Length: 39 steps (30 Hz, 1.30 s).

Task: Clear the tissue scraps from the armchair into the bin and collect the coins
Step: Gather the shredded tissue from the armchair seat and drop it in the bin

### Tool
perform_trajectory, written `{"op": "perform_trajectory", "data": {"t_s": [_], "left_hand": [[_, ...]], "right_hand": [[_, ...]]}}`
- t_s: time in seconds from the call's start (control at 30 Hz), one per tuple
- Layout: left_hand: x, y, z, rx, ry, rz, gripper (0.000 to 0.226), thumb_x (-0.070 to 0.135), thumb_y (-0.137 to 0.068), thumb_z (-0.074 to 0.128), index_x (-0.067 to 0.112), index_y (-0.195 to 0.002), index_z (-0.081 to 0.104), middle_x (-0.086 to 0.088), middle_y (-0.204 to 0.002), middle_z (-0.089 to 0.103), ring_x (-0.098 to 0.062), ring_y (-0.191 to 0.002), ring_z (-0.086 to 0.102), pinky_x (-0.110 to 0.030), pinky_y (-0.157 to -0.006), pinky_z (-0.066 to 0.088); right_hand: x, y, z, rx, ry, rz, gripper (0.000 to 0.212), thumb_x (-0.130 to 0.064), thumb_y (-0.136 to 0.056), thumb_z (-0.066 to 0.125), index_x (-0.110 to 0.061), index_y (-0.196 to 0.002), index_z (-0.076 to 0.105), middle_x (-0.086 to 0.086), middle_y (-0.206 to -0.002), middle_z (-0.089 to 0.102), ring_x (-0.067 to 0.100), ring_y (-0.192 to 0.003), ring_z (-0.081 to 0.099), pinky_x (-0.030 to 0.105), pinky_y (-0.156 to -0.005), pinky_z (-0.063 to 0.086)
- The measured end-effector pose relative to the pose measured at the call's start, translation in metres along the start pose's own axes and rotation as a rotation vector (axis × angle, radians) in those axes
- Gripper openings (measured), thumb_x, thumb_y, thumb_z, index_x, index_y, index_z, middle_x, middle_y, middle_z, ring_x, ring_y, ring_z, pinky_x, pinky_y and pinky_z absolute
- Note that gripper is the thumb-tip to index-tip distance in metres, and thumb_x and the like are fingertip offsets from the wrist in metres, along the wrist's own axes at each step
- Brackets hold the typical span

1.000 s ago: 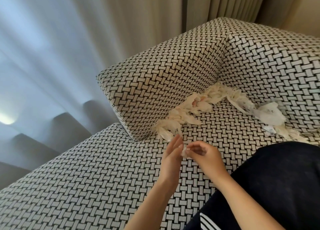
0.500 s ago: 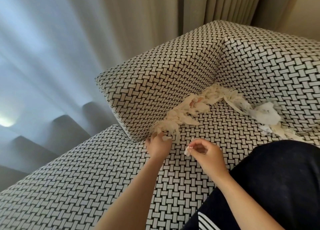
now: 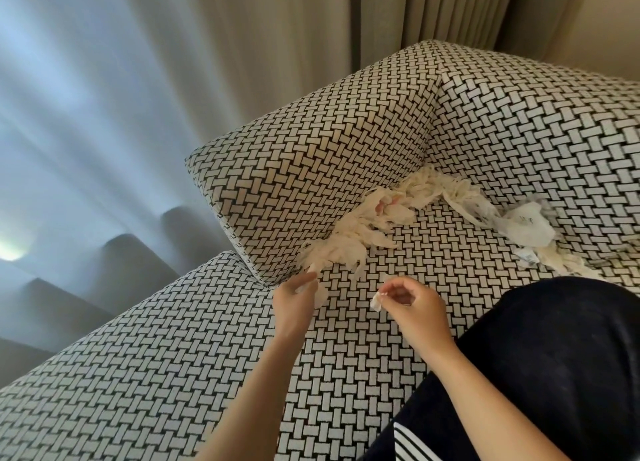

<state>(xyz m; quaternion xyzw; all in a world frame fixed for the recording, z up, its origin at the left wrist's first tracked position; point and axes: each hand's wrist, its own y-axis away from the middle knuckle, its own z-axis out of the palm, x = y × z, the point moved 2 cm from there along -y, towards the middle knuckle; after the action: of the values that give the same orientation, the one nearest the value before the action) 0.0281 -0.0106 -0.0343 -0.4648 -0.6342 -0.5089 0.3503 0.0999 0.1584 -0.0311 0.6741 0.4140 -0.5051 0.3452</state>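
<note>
- R hand point(image 3: 412, 310): thumb + forefinger tips pinched on a small scrap point(image 3: 375, 303); other fingers loosely curled. Scrap hangs off the tips on the hand's left side, above the seat point(image 3: 433, 252), not touching it.
- L hand point(image 3: 294, 308): fingers curled, gripping a wide scrap point(image 3: 321, 297) that sticks out on its right side. Knuckles sit just at the low end of the pile point(image 3: 346, 249); can't tell if they touch it.
- The 2 hands are near each other, apart, w/ bare seat fabric between; the scraps don't meet.
- Pile: torn cream tissue bits packed along the crease where seat meets armrest point(image 3: 311, 169), running up from the L hand to the corner w/ the back point(image 3: 536, 131). Some pinkish bits midway.
- From the corner a thin trail of bits runs right along the back crease to a crumpled white wad point(image 3: 528, 225) w/ faint print; more bits just right of it.
- Armchair fabric: black/white basket-weave all over.
- Dark leg point(image 3: 554, 374) w/ white stripes at lower right, covering part of the seat.
- Beige curtain point(image 3: 242, 44) behind the armrest; lit haze at left.
</note>
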Motion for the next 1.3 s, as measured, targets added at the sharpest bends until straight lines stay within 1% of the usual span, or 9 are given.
{"op": "perform_trajectory", "data": {"t_s": [0.13,0.33,0.57,0.67,0.83,0.93,1.03,1.13,1.3], "left_hand": [[0.006,0.009,-0.006,-0.011,0.066,0.043,0.020,0.010,-0.086,0.060,0.025,-0.090,0.072,0.014,-0.095,0.068,0.002,-0.095,0.057,-0.018,-0.084,0.042],[0.020,0.016,-0.013,0.019,0.037,0.152,0.015,0.009,-0.083,0.065,0.022,-0.089,0.069,0.005,-0.095,0.069,-0.017,-0.099,0.063,-0.042,-0.095,0.048],[0.051,0.015,-0.018,0.000,0.001,0.332,0.017,0.010,-0.084,0.063,0.025,-0.091,0.068,0.004,-0.093,0.070,-0.018,-0.088,0.063,-0.042,-0.085,0.054],[0.068,0.015,-0.021,-0.067,0.006,0.375,0.021,0.010,-0.085,0.063,0.028,-0.094,0.068,0.004,-0.094,0.070,-0.021,-0.091,0.065,-0.036,-0.080,0.056],[0.105,0.018,-0.018,-0.163,0.004,0.482,0.030,0.008,-0.084,0.064,0.030,-0.104,0.067,0.007,-0.084,0.070,-0.012,-0.076,0.067,-0.024,-0.064,0.056],[0.128,0.026,-0.001,-0.223,0.064,0.514,0.029,0.009,-0.084,0.064,0.028,-0.105,0.068,0.007,-0.088,0.071,-0.007,-0.075,0.068,-0.018,-0.060,0.054],[0.144,0.033,0.026,-0.294,0.114,0.492,0.025,0.012,-0.085,0.064,0.025,-0.107,0.068,0.002,-0.092,0.073,-0.017,-0.081,0.070,-0.031,-0.068,0.058],[0.159,0.042,0.066,-0.405,0.162,0.482,0.024,0.010,-0.086,0.062,0.023,-0.106,0.067,-0.002,-0.093,0.072,-0.028,-0.088,0.069,-0.044,-0.079,0.057],[0.177,0.068,0.146,-0.604,0.183,0.481,0.025,0.011,-0.086,0.062,0.027,-0.104,0.068,0.003,-0.092,0.071,-0.018,-0.086,0.066,-0.026,-0.075,0.054]], "right_hand": [[0.000,-0.001,-0.002,0.030,0.014,0.001,0.014,-0.007,-0.075,0.072,-0.020,-0.073,0.066,-0.008,-0.071,0.067,-0.005,-0.069,0.060,0.005,-0.063,0.044],[-0.001,-0.002,-0.004,0.062,0.008,0.008,0.013,-0.006,-0.075,0.071,-0.018,-0.073,0.066,-0.006,-0.074,0.067,-0.001,-0.071,0.059,0.002,-0.064,0.042],[-0.002,-0.001,-0.004,0.068,0.002,0.012,0.016,-0.002,-0.076,0.069,-0.018,-0.075,0.066,-0.004,-0.074,0.066,0.003,-0.068,0.060,0.009,-0.062,0.046],[-0.008,0.002,-0.007,0.107,-0.008,-0.023,0.015,-0.003,-0.076,0.070,-0.018,-0.077,0.066,-0.003,-0.076,0.066,0.001,-0.067,0.060,0.011,-0.062,0.048],[-0.026,0.003,-0.024,0.117,0.042,-0.122,0.015,-0.005,-0.079,0.069,-0.019,-0.083,0.067,-0.009,-0.102,0.060,0.001,-0.072,0.064,0.016,-0.069,0.052],[-0.037,0.001,-0.050,0.125,0.030,-0.144,0.017,-0.007,-0.080,0.070,-0.024,-0.084,0.068,-0.014,-0.098,0.066,0.000,-0.076,0.064,0.016,-0.072,0.052],[-0.049,0.000,-0.081,0.161,0.036,-0.167,0.021,-0.007,-0.080,0.069,-0.027,-0.084,0.070,-0.014,-0.083,0.071,0.001,-0.077,0.065,0.016,-0.074,0.052],[-0.062,0.000,-0.125,0.233,0.060,-0.203,0.020,-0.008,-0.080,0.069,-0.027,-0.085,0.070,-0.014,-0.085,0.071,0.002,-0.081,0.066,0.017,-0.078,0.052],[-0.075,0.015,-0.206,0.381,0.091,-0.226,0.024,-0.004,-0.080,0.068,-0.028,-0.082,0.070,-0.017,-0.084,0.071,-0.001,-0.078,0.065,0.009,-0.071,0.048]]}}
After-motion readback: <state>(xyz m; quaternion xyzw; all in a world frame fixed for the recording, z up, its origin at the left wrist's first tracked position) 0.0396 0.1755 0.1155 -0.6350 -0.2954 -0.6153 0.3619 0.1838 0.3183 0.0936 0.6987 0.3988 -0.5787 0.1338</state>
